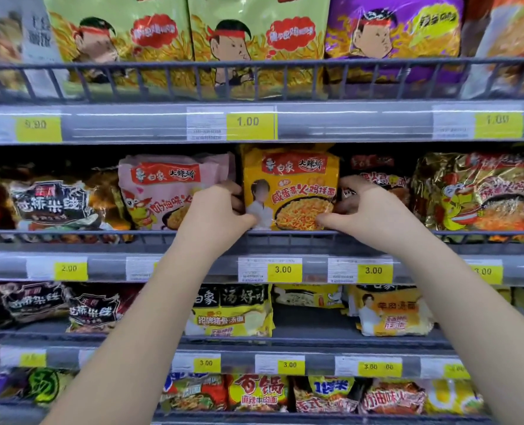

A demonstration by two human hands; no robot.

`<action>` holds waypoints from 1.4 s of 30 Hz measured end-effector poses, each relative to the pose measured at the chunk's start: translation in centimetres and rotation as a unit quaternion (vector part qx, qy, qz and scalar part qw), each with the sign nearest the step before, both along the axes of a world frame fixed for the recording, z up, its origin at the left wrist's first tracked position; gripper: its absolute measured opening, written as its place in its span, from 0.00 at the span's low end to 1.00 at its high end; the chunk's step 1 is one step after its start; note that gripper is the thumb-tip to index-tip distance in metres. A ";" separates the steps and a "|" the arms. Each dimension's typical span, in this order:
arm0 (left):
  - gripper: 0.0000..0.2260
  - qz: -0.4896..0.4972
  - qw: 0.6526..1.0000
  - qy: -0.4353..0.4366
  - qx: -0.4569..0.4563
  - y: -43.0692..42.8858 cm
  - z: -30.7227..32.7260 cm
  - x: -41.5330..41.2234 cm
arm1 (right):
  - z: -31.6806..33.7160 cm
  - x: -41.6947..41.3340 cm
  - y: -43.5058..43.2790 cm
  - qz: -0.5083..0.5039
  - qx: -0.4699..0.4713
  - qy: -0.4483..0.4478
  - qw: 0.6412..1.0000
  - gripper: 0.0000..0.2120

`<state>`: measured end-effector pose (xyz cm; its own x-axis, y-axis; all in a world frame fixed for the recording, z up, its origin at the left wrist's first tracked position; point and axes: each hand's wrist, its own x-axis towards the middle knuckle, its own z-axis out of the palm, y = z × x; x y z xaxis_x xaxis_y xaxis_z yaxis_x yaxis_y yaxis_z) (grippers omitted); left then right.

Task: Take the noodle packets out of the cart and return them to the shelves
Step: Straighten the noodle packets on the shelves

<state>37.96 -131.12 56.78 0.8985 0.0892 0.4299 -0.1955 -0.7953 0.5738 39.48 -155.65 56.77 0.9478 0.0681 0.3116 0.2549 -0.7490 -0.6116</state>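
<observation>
A yellow noodle packet (297, 191) stands upright on the second shelf (285, 240), behind the wire rail. My left hand (217, 213) grips its left edge and my right hand (361, 207) grips its right edge, thumbs on the lower front. To its left stands a pink noodle packet (165, 191); on its right sits a dark red packet (377, 173), partly hidden by my right hand. The cart is out of view.
Green and purple snack bags (254, 41) fill the top shelf. A gold packet (481, 194) and black packets (49, 200) flank the middle shelf. Lower shelves hold more yellow and black noodle packs (233, 311). Price tags (282, 269) line each shelf edge.
</observation>
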 end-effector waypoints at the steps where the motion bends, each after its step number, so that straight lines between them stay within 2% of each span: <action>1: 0.21 0.003 1.000 -0.006 0.001 0.1 0.0 -0.1 | 0.1 -0.2 -0.1 0.001 -0.002 -0.001 1.000 0.37; 5: 0.16 0.010 1.000 -0.021 0.008 0.8 -0.6 -0.7 | 0.1 -0.9 -0.4 0.006 -0.013 -0.028 1.000 0.19; 12: 0.12 0.014 0.996 -0.089 -0.012 -0.1 -0.3 -2.2 | 0.5 -1.8 -0.3 0.015 -0.018 -0.091 0.996 0.09; 16: 0.14 0.028 0.996 -0.081 -0.028 -0.8 -0.1 -1.6 | 0.6 -1.1 -0.4 0.011 -0.004 -0.080 0.997 0.12; 26: 0.11 0.036 0.996 -0.074 -0.043 -1.1 -0.6 -0.3 | 0.0 0.8 0.4 -0.023 0.029 -0.074 0.997 0.17; 32: 0.14 0.030 0.999 -0.040 -0.007 -0.4 -1.5 0.0 | -0.1 1.1 0.3 -0.029 0.025 -0.056 0.998 0.21; 42: 0.16 0.047 0.998 -0.035 0.005 -0.7 -1.3 -0.7 | 0.0 0.2 0.5 -0.024 -0.009 -0.051 0.998 0.18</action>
